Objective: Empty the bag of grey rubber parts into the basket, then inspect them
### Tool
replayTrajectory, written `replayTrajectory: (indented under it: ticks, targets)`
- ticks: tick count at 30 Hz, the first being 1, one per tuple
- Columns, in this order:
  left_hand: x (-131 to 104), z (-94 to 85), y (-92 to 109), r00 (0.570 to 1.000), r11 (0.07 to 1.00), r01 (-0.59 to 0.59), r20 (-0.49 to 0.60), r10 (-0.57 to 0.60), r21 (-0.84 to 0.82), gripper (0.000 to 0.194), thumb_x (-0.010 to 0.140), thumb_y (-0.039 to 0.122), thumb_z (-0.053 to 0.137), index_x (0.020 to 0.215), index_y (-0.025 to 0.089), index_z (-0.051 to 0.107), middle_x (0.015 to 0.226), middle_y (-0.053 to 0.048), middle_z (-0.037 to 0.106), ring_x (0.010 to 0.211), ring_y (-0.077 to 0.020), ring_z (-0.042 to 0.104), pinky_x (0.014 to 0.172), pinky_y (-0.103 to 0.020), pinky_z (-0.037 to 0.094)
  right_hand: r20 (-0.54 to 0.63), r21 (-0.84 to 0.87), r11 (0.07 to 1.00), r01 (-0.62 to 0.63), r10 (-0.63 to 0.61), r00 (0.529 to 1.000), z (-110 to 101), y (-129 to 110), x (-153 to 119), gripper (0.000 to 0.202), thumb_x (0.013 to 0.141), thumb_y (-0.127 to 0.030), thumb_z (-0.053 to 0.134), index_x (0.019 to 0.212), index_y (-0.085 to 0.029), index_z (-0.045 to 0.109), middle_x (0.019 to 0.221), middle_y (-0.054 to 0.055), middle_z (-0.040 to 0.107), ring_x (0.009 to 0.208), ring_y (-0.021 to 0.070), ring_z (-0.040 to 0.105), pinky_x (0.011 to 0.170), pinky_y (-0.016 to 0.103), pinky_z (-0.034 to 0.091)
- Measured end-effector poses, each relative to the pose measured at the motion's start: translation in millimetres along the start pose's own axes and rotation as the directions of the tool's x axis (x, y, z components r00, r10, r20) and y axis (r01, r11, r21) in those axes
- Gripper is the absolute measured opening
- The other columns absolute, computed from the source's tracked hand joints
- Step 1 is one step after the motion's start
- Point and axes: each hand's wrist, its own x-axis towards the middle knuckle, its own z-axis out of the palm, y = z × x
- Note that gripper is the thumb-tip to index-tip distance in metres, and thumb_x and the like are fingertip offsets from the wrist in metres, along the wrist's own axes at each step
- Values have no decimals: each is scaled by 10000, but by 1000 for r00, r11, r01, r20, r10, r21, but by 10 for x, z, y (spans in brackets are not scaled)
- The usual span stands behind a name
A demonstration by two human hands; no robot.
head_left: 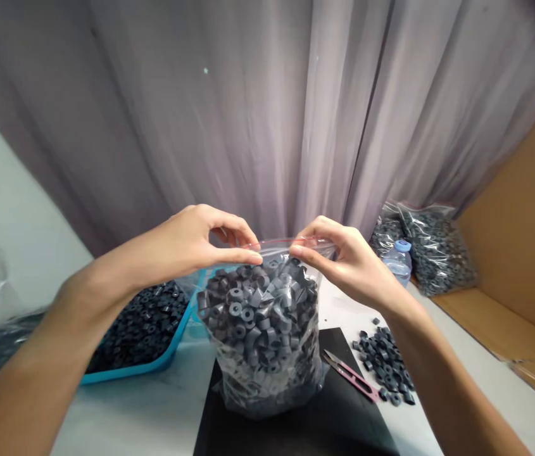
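Note:
A clear zip bag [262, 335], full of small dark grey ring-shaped pieces, stands upright on a black mat [343, 418]. Its top edge carries a thin red line. My left hand [210, 234] pinches that edge left of its middle, thumb in front and fingers behind. On the right part of the same edge, my right hand [333, 244] pinches with thumb and fingers. A gap lies between the two hands. Beside the bag on the mat are pink thread snips [350, 375].
A blue tray [129, 373] of dark pieces sits at left, partly behind my left forearm. Loose pieces [383, 361] lie right of the mat. Farther back are a water bottle [397, 263] and filled bags [438, 250], near a cardboard box [523, 228]. A grey curtain [229, 114] hangs behind.

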Motion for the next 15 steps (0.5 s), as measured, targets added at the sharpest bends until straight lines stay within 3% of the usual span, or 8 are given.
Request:
replayTrajectory:
  ticks: [2,6,11,15]
  targets:
    - [28,36,27,998,1000,0,64,-2,30,194,734,464,791,793,283,829,736,-8,754,710,-198,689,630,-236,511,-26,-56,998,31,-33,999,4,-16,-29,113,988,-300,643,937,-210,689,990,39,621,968,183,608,881,320,475]
    - [-21,94,16,997,996,-23,70,17,83,203,791,450,723,851,280,817,734,-12,742,699,-193,668,615,-251,495,-38,-192,978,85,-94,995,42,-57,-43,129,972,-286,665,1097,-253,672,1170,63,619,1110,225,587,971,382,444]
    - [-99,138,8,997,997,-20,76,15,74,255,860,481,659,882,270,800,735,-11,727,696,-189,642,611,-261,468,57,-302,945,126,-115,992,90,-97,100,104,969,-332,680,922,-245,712,957,18,728,951,223,617,942,413,367]
    - [-203,189,-13,1000,997,0,15,-2,76,229,885,453,651,918,272,788,853,-18,750,801,-211,662,700,-282,486,152,-282,950,134,-94,984,101,-143,194,155,959,-364,694,881,-231,712,932,9,737,904,202,627,939,403,341]
